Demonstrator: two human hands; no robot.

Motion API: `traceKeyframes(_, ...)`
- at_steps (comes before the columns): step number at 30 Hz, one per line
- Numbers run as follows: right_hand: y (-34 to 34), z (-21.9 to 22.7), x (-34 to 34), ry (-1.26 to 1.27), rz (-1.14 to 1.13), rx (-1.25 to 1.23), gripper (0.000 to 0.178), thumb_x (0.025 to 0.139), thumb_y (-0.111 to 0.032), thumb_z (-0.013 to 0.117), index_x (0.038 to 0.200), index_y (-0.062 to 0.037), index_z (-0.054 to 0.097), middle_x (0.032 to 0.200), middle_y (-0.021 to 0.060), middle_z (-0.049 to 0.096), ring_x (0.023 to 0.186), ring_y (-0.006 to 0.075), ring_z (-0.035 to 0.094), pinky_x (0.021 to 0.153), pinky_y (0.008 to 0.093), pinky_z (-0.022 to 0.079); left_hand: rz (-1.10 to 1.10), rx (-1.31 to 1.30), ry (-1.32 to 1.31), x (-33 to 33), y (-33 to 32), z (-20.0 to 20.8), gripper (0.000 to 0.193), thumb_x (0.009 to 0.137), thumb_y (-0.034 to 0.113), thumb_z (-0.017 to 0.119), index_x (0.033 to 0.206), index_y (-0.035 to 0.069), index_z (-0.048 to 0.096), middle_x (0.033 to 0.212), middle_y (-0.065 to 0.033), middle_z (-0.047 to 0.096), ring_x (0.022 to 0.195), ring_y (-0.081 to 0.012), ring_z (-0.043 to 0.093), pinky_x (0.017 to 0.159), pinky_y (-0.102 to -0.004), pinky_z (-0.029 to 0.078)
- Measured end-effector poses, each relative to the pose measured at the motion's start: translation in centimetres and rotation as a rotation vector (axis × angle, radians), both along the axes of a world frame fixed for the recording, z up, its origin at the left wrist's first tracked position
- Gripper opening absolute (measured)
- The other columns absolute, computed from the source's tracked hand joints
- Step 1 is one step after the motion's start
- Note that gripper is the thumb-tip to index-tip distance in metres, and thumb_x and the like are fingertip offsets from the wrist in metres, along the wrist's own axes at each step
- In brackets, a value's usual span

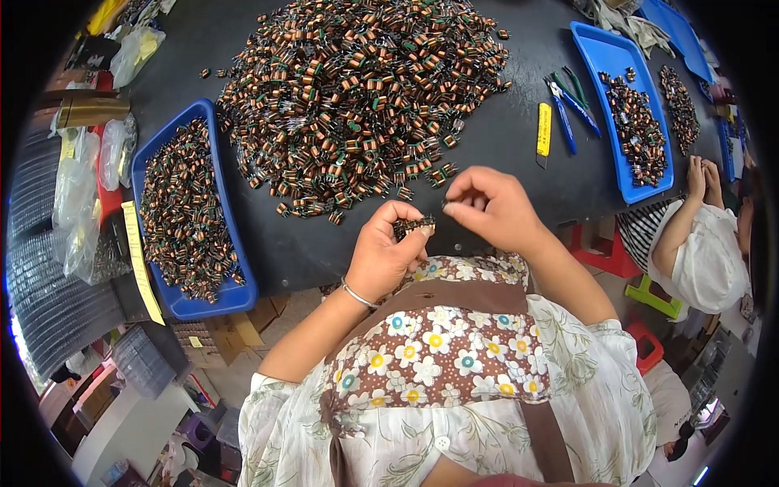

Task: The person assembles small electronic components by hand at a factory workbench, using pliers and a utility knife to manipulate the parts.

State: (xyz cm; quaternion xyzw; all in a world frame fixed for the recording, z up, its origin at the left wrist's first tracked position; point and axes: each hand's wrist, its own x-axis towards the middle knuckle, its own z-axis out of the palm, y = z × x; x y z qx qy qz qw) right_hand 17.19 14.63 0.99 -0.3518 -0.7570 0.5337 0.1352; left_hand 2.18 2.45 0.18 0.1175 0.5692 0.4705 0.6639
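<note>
My left hand (381, 258) is closed at the near edge of the black table, its thumb and fingers gripping a small copper-wound coil (425, 226) with dark pins. Just to the right, my right hand (501, 213) makes a pinch with thumb and forefinger. A tiny dark spot shows at its fingertips, too small to name. The two hands are close together but apart. Beyond them rises a large pile of similar copper, green and black coils (357, 105), with a few strays near my left hand.
A blue tray (203, 308) heaped with coils stands left; another blue tray (580, 40) with coils lies right. Between pile and right tray are a yellow utility knife (544, 130), blue-handled pliers (565, 122) and a green-handled tool (578, 88). A co-worker's hands (703, 178) are far right.
</note>
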Motion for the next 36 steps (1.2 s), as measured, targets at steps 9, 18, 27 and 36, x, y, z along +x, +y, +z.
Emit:
traceKeyframes(9, 1.0, -1.4, -0.5, 0.105, 0.014, 0.492, 0.012, 0.074, -0.001, 0.063, 0.086, -0.0026, 0.064, 0.085, 0.0099, 0.062, 0.078, 0.0224, 0.059, 0.069, 0.0298, 0.047, -0.004, 0.034, -0.005, 0.2, 0.0, 0.1, 0.014, 0.082, 0.004, 0.061, 0.093, 0.006, 0.053, 0.066, -0.0026, 0.058, 0.047, -0.0047, 0.05, 0.04, -0.0165, 0.036)
traceKeyframes(18, 1.1, -1.0, -0.2, 0.021, 0.129, 0.433, 0.014, 0.072, -0.003, 0.067, 0.085, -0.0036, 0.062, 0.083, 0.0082, 0.06, 0.08, 0.024, 0.058, 0.071, 0.0316, 0.047, 0.01, 0.015, -0.018, -0.1, -0.3, 0.2, 0.015, 0.081, 0.004, 0.061, 0.094, 0.006, 0.053, 0.066, -0.0016, 0.057, 0.048, -0.0037, 0.049, 0.041, -0.0167, 0.036)
traceKeyframes(27, -0.3, 0.4, -1.0, 0.11, 0.238, 0.066, 0.011, 0.076, -0.007, 0.066, 0.084, -0.0012, 0.062, 0.073, 0.0066, 0.059, 0.06, 0.0153, 0.057, 0.056, 0.0251, 0.046, -0.031, 0.135, 0.115, -0.1, -0.3, -0.5, 0.014, 0.079, 0.004, 0.064, 0.09, 0.004, 0.056, 0.071, 0.0022, 0.056, 0.053, -0.0002, 0.048, 0.046, -0.0165, 0.038)
traceKeyframes(36, 0.5, -0.6, -2.0, 0.073, 0.004, 0.169, 0.009, 0.078, -0.003, 0.063, 0.087, -0.0011, 0.061, 0.078, 0.0047, 0.057, 0.062, 0.0098, 0.052, 0.056, 0.0227, 0.043, 0.09, 0.077, -0.274, -1.4, -0.9, -0.5, 0.01, 0.082, 0.004, 0.059, 0.086, 0.006, 0.05, 0.08, -0.0057, 0.057, 0.062, -0.0096, 0.052, 0.046, -0.0197, 0.038)
